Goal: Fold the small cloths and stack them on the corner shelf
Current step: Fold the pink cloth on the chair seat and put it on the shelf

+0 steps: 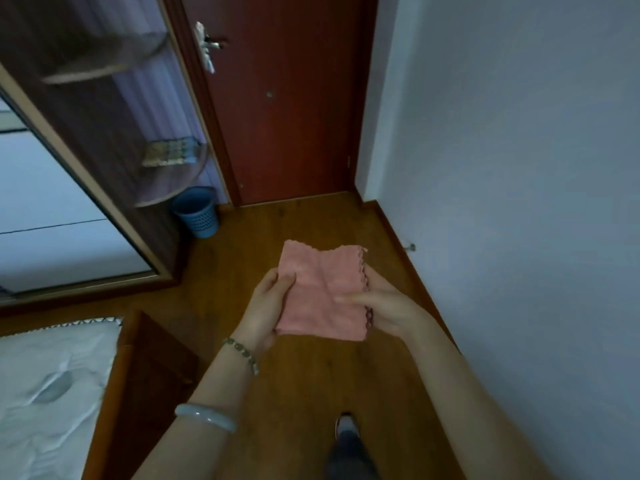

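A small pink cloth [320, 289], folded into a rough rectangle, is held in the air above the wooden floor. My left hand [268, 304] grips its left edge, thumb on top. My right hand [382, 306] holds the scalloped right edge, with the thumb lying across the top of the cloth. The corner shelf [173, 183] stands at the left, beside the door. A stack of folded patterned cloths [171, 154] lies on its lower rounded board. A higher rounded board [104, 64] carries nothing I can make out.
A blue perforated bin [197, 213] stands on the floor under the shelf. A red-brown door [287, 98] is straight ahead, a white wall on the right. A bed with white bedding [48, 393] and its wooden frame sit at lower left. My foot [346, 427] shows below.
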Demonstrator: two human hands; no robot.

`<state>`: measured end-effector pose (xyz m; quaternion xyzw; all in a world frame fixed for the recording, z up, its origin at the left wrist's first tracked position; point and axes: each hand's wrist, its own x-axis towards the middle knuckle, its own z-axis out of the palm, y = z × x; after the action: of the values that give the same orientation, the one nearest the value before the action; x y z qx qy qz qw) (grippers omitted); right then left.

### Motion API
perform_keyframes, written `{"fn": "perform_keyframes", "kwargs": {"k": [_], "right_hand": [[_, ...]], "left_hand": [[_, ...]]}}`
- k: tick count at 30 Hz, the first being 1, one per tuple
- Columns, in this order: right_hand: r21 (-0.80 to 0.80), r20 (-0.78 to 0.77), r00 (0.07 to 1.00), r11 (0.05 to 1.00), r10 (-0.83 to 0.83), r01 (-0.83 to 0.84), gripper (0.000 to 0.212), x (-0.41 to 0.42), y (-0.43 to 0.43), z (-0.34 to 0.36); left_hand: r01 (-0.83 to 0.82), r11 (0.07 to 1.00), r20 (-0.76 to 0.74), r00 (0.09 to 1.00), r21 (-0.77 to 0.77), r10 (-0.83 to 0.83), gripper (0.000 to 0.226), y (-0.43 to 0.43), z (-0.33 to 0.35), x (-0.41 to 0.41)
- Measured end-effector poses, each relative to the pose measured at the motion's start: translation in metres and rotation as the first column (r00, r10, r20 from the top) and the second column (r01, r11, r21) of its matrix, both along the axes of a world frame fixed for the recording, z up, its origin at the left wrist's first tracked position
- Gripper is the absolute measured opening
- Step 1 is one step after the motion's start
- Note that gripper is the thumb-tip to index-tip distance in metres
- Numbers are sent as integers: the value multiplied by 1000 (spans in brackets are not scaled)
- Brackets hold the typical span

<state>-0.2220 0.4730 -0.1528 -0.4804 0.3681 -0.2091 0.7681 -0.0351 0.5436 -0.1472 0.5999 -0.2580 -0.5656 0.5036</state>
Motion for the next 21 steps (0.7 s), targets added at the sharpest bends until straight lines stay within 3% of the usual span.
{"fn": "perform_keyframes", "kwargs": {"k": [6, 11, 15, 21], "right_hand": [[-32, -73, 997, 999, 37, -39, 77, 72, -131, 1], [-28, -76, 989, 991, 126, -128, 62, 134, -239, 15], [28, -74, 981, 984, 177, -176, 53, 186, -297, 16], [27, -107, 966, 972, 236, -234, 65, 277, -375, -13]], "left_hand": [[-180, 983, -8, 984, 27, 180, 17, -103, -4, 61], [-351, 936, 43, 936, 32, 349, 21, -185, -1, 104], [-444, 892, -33, 894, 80, 448, 23, -227, -8, 146], [-507, 850, -193, 828, 142, 526, 26, -281, -45, 230]]}}
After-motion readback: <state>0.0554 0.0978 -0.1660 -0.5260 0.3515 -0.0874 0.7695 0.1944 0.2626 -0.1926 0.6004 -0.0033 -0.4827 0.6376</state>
